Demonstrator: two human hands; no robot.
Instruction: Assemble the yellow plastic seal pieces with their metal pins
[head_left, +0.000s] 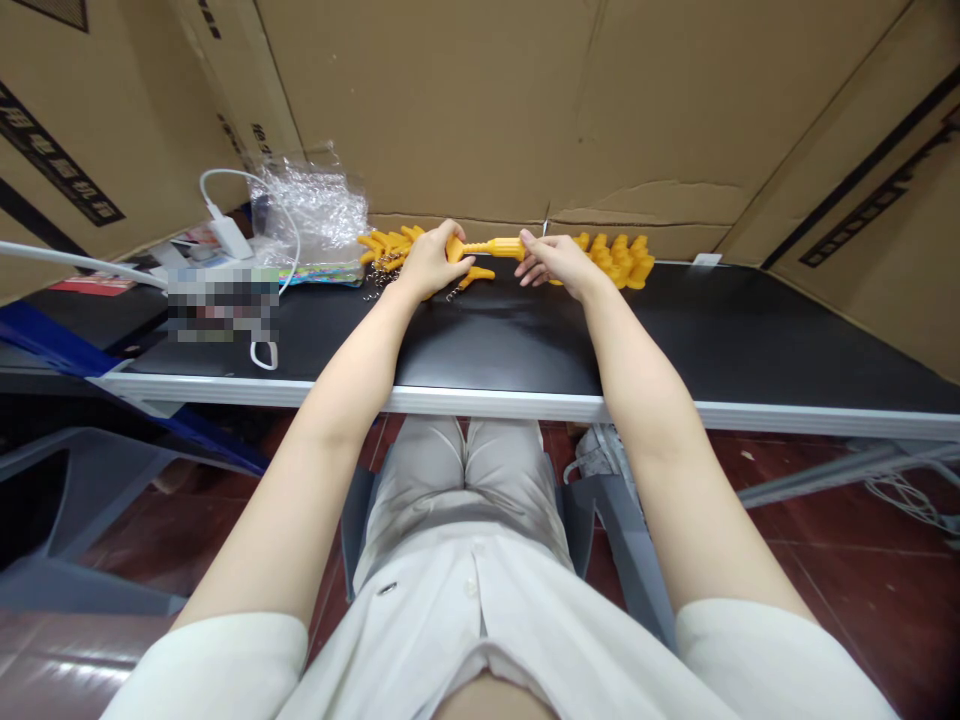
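Note:
A yellow plastic rod (487, 247) with a thin ribbed neck and a thicker grooved handle end spans the space between my hands, above the black tabletop. My left hand (435, 262) pinches its wider left end, which the fingers partly hide. At the grooved right end, the thumb and fingertips of my right hand (553, 262) are closed on it. Behind and beside my left hand lie several yellow pieces (390, 243) with small coiled metal springs (373, 288); one loose yellow piece (480, 274) lies just below the rod. Several thick yellow handles (619, 258) form a row past my right hand.
Crumpled clear plastic wrap (311, 215) sits at the back left, near a white charger (229, 235) and its cable. Cardboard walls (480, 110) enclose the back and sides. A pale metal edge (495, 402) runs along the front of the black table (502, 345).

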